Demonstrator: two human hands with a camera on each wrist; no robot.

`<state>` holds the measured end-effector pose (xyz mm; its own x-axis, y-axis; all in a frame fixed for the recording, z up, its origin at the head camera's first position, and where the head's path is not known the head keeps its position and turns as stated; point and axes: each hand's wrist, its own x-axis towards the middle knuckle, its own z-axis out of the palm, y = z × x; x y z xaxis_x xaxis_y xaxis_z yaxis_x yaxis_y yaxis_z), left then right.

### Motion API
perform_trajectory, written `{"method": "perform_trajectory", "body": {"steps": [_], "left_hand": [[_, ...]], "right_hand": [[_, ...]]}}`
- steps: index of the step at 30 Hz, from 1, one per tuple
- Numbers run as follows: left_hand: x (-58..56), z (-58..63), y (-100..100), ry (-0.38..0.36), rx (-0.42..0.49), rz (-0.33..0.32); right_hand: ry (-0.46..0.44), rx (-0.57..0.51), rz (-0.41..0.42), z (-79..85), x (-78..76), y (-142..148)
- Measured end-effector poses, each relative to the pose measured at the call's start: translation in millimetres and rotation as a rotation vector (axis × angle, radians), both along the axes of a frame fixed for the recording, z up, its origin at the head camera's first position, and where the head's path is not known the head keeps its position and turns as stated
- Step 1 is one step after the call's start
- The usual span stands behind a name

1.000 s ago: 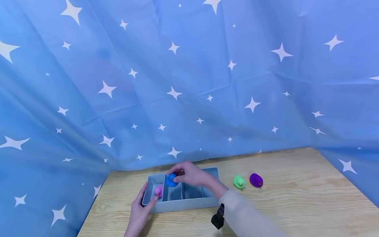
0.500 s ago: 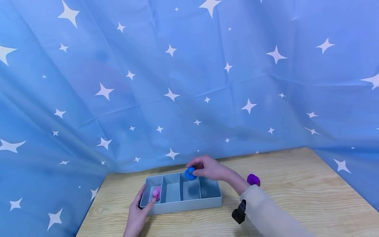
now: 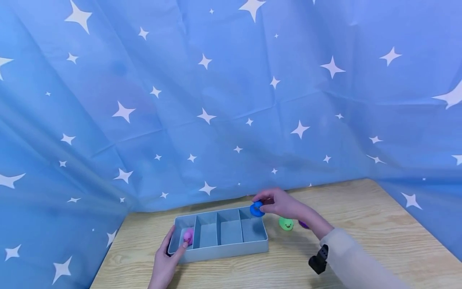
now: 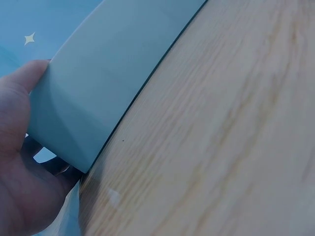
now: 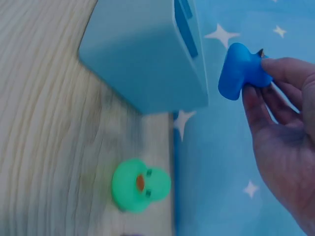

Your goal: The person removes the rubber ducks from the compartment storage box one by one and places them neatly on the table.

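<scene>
A blue backdrop (image 3: 231, 136) scattered with white stars hangs behind a wood-grained surface (image 3: 223, 277), and on that surface sits a grey-blue box (image 3: 223, 252) split by dividers into four compartments in a row. The left hand (image 3: 165, 259) grips the box at its left end — thumb at the front rim, fingers round the end wall, as the left wrist view also shows. A pink duck (image 3: 188, 236) sits in the leftmost compartment, close to the thumb tip; whether the two touch I cannot tell. The right hand (image 3: 283, 204) pinches a blue duck (image 3: 256, 209) between thumb and fingers, raised clear of the box near its far right corner; the head view does not settle whether it is directly over the rightmost compartment. To the right of the box, apart from it, a green duck (image 3: 286, 224) stands on the surface below the right hand, and just beside it a purple toy (image 3: 304, 224) shows only in part — the right forearm hides the rest. A black device (image 3: 319, 260) is at the right wrist, next to a pale sleeve (image 3: 361, 261)
</scene>
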<state>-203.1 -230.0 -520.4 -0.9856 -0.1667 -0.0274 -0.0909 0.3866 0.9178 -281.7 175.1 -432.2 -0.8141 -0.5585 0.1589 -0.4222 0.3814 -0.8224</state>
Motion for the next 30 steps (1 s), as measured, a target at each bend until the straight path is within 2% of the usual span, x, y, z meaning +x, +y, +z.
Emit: {"method": "perform_trajectory", "body": {"steps": [3, 10, 18, 24, 30], "left_hand": [[0.2, 1.4, 0, 0.000, -0.008, -0.008], [0.4, 0.8, 0, 0.009, -0.019, -0.017], [0.4, 2.6, -1, -0.016, -0.022, -0.008], [0.8, 5.0, -1, -0.027, -0.031, 0.000], [-0.6, 6.3, 1, -0.041, -0.027, -0.004]], "right_hand": [[-0.010, 0.018, -0.032, -0.5, 3.9, 13], [0.028, 0.065, -0.077, -1.1, 12.5, 50], [0.018, 0.054, -0.137, 0.7, 22.2, 93], [0.033, 0.049, -0.178, -8.2, 27.1, 120], [0.095, 0.072, -0.236, -23.8, 32.2, 144]]}}
